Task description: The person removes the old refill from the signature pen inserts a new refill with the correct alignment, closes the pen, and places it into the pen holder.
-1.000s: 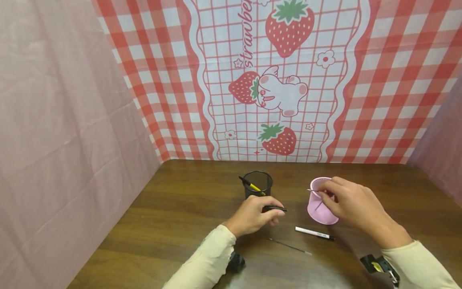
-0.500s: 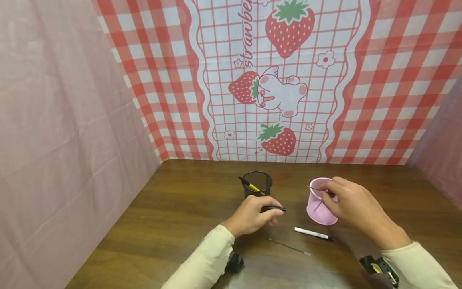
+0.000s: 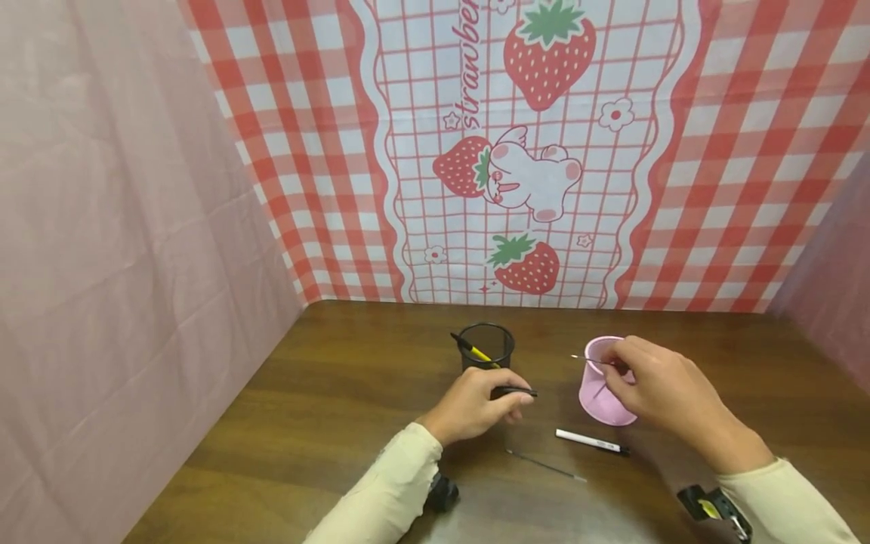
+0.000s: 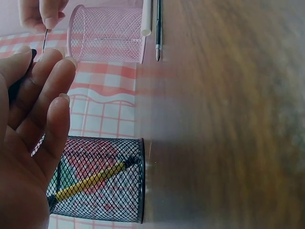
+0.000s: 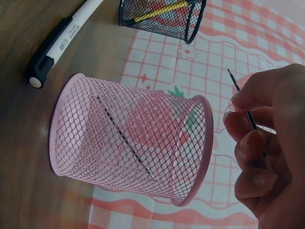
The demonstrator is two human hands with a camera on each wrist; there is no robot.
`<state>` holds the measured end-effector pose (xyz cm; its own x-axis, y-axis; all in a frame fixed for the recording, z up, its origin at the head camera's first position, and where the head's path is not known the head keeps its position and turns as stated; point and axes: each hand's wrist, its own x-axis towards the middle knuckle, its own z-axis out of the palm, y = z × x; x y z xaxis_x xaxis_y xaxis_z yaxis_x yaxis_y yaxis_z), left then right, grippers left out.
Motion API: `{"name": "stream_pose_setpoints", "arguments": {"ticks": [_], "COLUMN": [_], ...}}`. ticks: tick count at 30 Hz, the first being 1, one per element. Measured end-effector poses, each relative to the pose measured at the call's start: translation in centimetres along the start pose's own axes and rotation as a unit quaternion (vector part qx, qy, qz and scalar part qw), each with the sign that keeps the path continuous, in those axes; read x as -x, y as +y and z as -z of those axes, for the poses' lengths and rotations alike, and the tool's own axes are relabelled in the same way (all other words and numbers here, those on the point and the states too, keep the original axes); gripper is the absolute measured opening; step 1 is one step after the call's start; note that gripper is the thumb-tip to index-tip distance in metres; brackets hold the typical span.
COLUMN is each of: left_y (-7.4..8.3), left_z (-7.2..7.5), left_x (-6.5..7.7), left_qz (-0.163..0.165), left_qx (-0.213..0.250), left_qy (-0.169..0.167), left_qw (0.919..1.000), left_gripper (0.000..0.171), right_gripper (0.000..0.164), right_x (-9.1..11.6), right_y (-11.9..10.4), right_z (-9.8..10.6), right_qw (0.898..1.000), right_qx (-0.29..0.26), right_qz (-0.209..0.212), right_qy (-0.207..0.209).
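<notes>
My left hand pinches a slim black pen part between thumb and fingers, in front of the black mesh pen holder. Most of that part is hidden by the fingers. Over the pink mesh pen holder, my right hand holds a thin pen refill, its pointed tip sticking out to the left in the head view. Another refill leans inside the pink holder. On the table between the hands lie a white pen with a black clip and a loose refill.
A yellow and black pen leans inside the black holder. The brown wooden table meets a strawberry-print cloth at the back. Pale pink cloth hangs on the left side.
The refill in my right hand has swung slightly, its tip now reaching a little farther left. My left hand has stayed in place with the black pen part.
</notes>
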<state>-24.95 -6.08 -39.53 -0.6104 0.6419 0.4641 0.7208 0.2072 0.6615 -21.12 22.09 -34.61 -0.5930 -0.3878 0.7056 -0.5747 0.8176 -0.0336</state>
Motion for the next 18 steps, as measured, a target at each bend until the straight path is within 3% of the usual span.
{"name": "stream_pose_setpoints", "arguments": {"ticks": [18], "left_y": [-0.05], "left_z": [0.06], "left_x": [0.15], "left_qz": [-0.002], "left_qx": [0.004], "left_qy": [0.002], "left_qw": [1.0], "left_gripper": [0.015], "right_gripper": [0.023], "right_x": [0.13], "right_y": [-0.49], "right_z": [0.03], "right_qw": [0.999], "right_qx": [0.021], "right_qz": [-0.014], "right_qy": [-0.02]}}
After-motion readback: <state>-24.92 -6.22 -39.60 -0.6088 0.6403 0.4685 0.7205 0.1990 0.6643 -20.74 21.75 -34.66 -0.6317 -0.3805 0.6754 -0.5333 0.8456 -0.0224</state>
